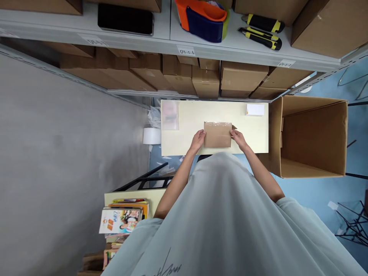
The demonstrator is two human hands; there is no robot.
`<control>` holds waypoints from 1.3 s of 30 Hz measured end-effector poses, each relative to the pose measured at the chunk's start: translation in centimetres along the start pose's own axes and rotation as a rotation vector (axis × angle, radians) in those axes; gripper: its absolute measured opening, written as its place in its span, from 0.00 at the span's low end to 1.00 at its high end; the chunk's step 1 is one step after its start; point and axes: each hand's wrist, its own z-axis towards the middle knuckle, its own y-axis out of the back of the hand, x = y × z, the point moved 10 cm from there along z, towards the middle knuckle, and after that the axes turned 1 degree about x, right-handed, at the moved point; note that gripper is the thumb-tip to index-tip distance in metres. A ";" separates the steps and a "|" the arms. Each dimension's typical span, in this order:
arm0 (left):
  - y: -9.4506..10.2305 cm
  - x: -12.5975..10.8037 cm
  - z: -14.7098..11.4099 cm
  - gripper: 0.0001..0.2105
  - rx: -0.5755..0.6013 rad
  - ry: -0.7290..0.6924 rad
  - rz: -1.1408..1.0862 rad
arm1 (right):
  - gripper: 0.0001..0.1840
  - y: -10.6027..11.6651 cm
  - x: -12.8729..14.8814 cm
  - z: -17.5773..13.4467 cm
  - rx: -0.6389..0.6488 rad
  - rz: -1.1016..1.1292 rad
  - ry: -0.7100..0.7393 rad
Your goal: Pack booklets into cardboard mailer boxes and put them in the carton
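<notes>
A small brown cardboard box (pixel 217 136) lies on the pale tabletop (pixel 186 142) in front of me, with shiny clear tape along its far edge. My left hand (pixel 198 140) grips its left side, fingers bent against the edge. On the opposite side, my right hand (pixel 238 138) holds the box near its upper right corner, where a small cardboard flap sticks out. A small white box (pixel 255 110) sits at the table's far right corner. Flat clear plastic bags (pixel 170 115) lie at the far left.
A large open carton (pixel 314 138) stands against the table's right end. Metal shelving (pixel 138 38) full of cartons rises beyond the table, holding a phone (pixel 125 19), an orange and blue tape dispenser (pixel 204 21) and utility knives (pixel 263 30). Magazines (pixel 123 220) are stacked behind on the left.
</notes>
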 end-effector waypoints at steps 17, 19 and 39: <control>1.1 -0.5 -3.7 0.16 -0.059 0.041 0.011 | 0.40 2.1 -1.5 -2.7 -0.134 -0.032 0.037; 1.0 -0.4 -3.6 0.13 -0.058 0.033 0.073 | 0.42 2.7 -2.2 -2.7 -0.171 -0.097 0.023; 3.5 -1.9 -4.6 0.12 -0.183 -0.028 0.321 | 0.27 -0.2 6.4 0.2 0.113 -0.802 0.336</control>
